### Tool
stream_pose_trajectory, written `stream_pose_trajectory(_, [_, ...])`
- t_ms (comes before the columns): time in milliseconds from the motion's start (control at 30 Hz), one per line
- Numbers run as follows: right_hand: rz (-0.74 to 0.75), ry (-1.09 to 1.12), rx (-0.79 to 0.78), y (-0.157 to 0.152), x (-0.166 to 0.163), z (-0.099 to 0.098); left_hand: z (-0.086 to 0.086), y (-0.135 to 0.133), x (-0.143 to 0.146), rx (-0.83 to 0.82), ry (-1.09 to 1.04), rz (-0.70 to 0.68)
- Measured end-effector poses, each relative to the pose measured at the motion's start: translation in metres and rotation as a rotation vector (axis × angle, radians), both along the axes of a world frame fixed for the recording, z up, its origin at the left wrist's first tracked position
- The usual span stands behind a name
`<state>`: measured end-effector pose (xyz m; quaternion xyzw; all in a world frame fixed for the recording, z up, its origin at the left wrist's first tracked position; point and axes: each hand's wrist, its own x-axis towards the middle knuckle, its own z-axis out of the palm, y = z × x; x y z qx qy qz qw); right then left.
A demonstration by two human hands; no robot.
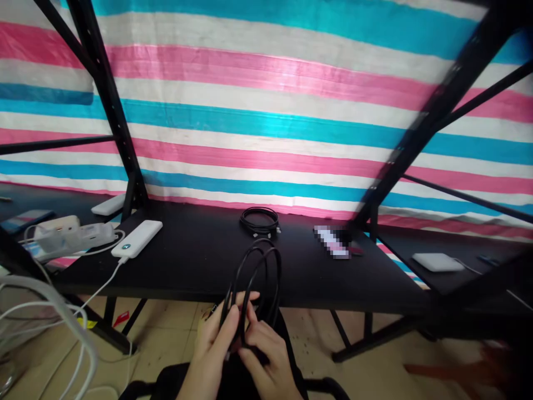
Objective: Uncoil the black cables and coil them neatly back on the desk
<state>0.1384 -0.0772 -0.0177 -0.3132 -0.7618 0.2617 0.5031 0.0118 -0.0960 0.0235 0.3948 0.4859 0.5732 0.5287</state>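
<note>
Loose loops of a black cable (278, 266) rise from between my two hands, in front of the table's near edge. My left hand (219, 333) is closed round the left side of the loops, thumb pointing up along them. Close beside it, my right hand (264, 344) grips the right side with bent fingers. A short cable end shows below the left thumb. Farther back on the black table (187, 250) lies a second black cable (259, 221), coiled flat, with its plugs at the front.
A white power bank (137, 239) with a white cord lies at the table's left. Beyond it stands a power strip (75, 236) with plugs. A blurred-out item (332, 241) lies on the right. Black metal posts (110, 105) flank the table before a striped sheet (266, 133).
</note>
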Motion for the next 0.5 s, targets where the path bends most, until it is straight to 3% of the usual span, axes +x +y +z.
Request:
stream_pose_trajectory(167, [-0.217, 0.278, -0.04, -0.009, 0.017, 0.003, 0.01, 0.005, -0.023, 0.175, 0.066, 0.085])
stream_pose_trajectory(300, [-0.286, 0.547, -0.229, -0.003, 0.03, 0.0, 0.014, 0.012, -0.044, 0.13, -0.072, 0.169])
stream_pose_trajectory(500, [-0.372, 0.604, -0.226, 0.018, 0.034, 0.008, 0.012, 0.021, -0.076, 0.072, -0.081, 0.285])
